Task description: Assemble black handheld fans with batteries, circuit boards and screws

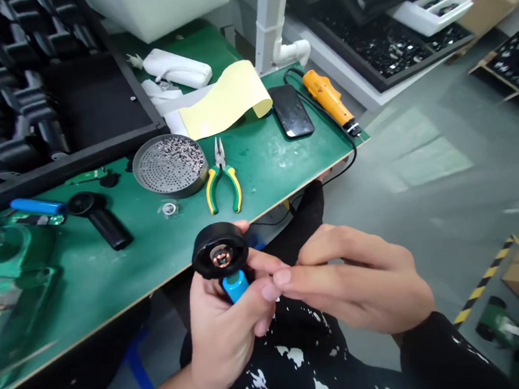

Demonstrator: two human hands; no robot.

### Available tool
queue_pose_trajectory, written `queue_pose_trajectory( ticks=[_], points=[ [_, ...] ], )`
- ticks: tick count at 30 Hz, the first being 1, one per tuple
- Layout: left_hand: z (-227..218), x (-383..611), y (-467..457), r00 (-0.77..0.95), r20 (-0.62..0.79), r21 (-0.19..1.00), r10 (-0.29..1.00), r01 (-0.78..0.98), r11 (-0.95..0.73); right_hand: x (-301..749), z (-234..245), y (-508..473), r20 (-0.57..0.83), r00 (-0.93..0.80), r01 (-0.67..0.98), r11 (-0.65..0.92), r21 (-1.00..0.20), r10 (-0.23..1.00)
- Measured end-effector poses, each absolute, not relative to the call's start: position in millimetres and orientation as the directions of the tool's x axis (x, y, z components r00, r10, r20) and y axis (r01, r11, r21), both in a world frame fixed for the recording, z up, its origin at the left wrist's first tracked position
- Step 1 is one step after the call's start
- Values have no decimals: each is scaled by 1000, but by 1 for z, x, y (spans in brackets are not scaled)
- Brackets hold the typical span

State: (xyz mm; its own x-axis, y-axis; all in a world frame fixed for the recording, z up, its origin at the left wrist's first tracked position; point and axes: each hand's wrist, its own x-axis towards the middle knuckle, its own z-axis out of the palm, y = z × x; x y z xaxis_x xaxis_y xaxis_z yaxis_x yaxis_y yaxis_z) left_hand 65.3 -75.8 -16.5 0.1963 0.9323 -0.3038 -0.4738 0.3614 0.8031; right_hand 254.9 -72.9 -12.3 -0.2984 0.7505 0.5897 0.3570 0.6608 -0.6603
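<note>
My left hand is closed round a small device with a round black head that has a copper-coloured centre, and a blue cylinder below it. My right hand reaches in from the right with its fingers together, and its fingertips touch the blue cylinder and my left thumb. Both hands hover over my lap, just off the front edge of the green workbench.
On the bench lie green-handled pliers, a round metal dish of screws, a black handled part, a blue cylinder, a phone, an orange electric screwdriver and yellow sheet. Black trays stand behind.
</note>
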Motion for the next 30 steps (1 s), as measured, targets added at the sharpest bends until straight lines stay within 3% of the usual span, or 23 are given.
queue_pose_trajectory(
  ticks=[5,10,13,19,30],
  points=[
    [-12,68,-71,81,-474,776,877,-432,459,264,-13,-63,583,-431,519,717,-464,689],
    [-11,67,-67,39,-497,816,867,-320,482,262,-20,-58,619,-479,570,757,-321,623],
    [-12,65,-67,45,-486,833,873,-278,478,258,-26,-57,636,-446,545,754,-365,630],
    [-24,60,-72,139,-483,820,865,-275,502,243,-35,-50,640,-188,418,651,-634,745],
    [-32,52,-76,113,-337,927,935,-134,351,217,-40,-44,594,-101,478,562,-675,798]
  ],
)
